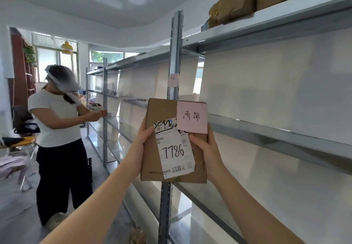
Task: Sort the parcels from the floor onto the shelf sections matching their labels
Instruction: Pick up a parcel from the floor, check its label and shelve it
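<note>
I hold a flat brown cardboard parcel (163, 114) upright in front of the grey metal shelf upright (174, 57). It carries a white shipping label with "7786" (174, 151) and a pink note with handwritten characters (192, 117). My left hand (142, 141) grips its left edge and my right hand (206, 152) grips its right edge. A small pink note (173, 80) is stuck on the upright above the parcel. The shelf board (282, 135) to the right sits level with the parcel.
Brown parcels (236, 1) lie on the top shelf at upper right. Another person (59, 125) in a white top stands to the left, hands at the far shelf bay. A small box (137, 235) lies on the floor below. Chairs with clutter (15, 148) stand at far left.
</note>
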`<state>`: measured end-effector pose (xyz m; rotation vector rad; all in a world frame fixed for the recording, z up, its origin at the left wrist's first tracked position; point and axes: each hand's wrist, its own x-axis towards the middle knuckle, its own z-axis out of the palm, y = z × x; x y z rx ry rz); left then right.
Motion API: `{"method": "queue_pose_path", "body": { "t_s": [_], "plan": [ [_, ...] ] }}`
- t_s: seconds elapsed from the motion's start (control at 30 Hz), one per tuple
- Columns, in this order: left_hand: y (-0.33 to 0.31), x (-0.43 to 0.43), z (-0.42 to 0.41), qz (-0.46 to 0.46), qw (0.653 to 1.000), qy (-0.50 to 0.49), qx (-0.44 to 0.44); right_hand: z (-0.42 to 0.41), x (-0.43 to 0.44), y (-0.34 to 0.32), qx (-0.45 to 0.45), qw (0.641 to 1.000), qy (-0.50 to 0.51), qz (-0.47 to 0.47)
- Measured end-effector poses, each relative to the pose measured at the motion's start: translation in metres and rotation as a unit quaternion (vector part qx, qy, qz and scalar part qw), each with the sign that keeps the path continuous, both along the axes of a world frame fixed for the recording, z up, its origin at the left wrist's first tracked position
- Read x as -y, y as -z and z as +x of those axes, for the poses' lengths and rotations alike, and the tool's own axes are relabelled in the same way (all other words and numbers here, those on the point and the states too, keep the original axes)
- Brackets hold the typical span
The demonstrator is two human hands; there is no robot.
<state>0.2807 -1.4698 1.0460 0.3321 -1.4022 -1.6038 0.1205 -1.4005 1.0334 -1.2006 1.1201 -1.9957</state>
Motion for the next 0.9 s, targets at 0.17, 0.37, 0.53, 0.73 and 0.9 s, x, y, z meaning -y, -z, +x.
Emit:
{"method": "queue_pose_path", "body": {
  "t_s": [0.17, 0.37, 0.53, 0.73, 0.9],
  "plan": [
    [-0.007, 0.053, -0.033, -0.001, 1.000, 0.018, -0.013, -0.031, 0.049, -0.010, 0.002, 1.000, 0.018, 0.006],
    [-0.029, 0.135, -0.079, -0.007, 0.998, 0.068, -0.014, -0.075, 0.113, -0.035, 0.024, 0.999, 0.038, -0.004],
    [-0.058, 0.206, -0.133, -0.013, 0.990, 0.138, -0.012, -0.118, 0.163, -0.069, 0.025, 0.995, 0.092, -0.034],
    [-0.094, 0.262, -0.197, 0.007, 0.979, 0.205, 0.011, -0.173, 0.206, -0.114, 0.039, 0.985, 0.167, 0.002],
    [-0.098, 0.284, -0.240, 0.069, 0.973, 0.209, 0.067, -0.211, 0.225, -0.123, 0.084, 0.968, 0.220, 0.082]
  ]
}}
